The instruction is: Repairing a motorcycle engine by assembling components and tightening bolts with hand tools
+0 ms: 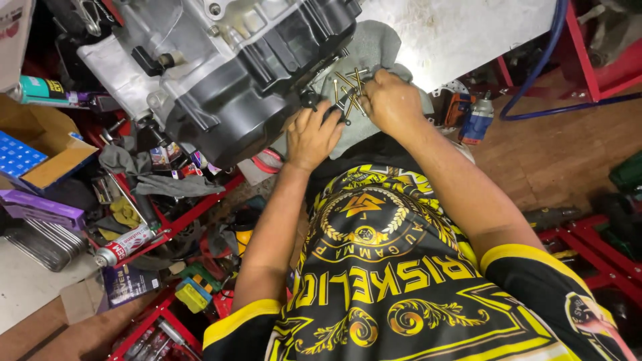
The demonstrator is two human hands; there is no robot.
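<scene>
Looking down past your black and yellow jersey [394,281], you have a cluttered red rack [175,224] low on your left. Nearest on it sits a small yellow and green block [192,294], then a dark purple flat packet [127,284] lying face up. Just beyond these a silver spray can [124,245] with a red label lies on its side, its nozzle end pointing away from you. Further left a long purple box [41,208] lies flat, and behind it an open brown carton [50,144] holds a blue dotted pack [19,155]. At the far left edge a teal-labelled can [41,91] lies on its side. To your right, on the wooden floor, a blue bottle [476,120] with a red band stands upright.

Your left hand [313,137] rests knuckles up on the grey cloth [374,60], fingers curled downward against a small black part [311,100] at the lower edge of the engine case [234,73]; how firmly it grips that part cannot be told. Your right hand [391,100] lies just beside it, fingers bent over a loose cluster of brass-coloured bolts [349,90] spread on the cloth, touching them. Whether any bolt is pinched between the fingertips is hidden. The bolts lie between your right hand and the black engine case, which fills the far upper middle.
</scene>
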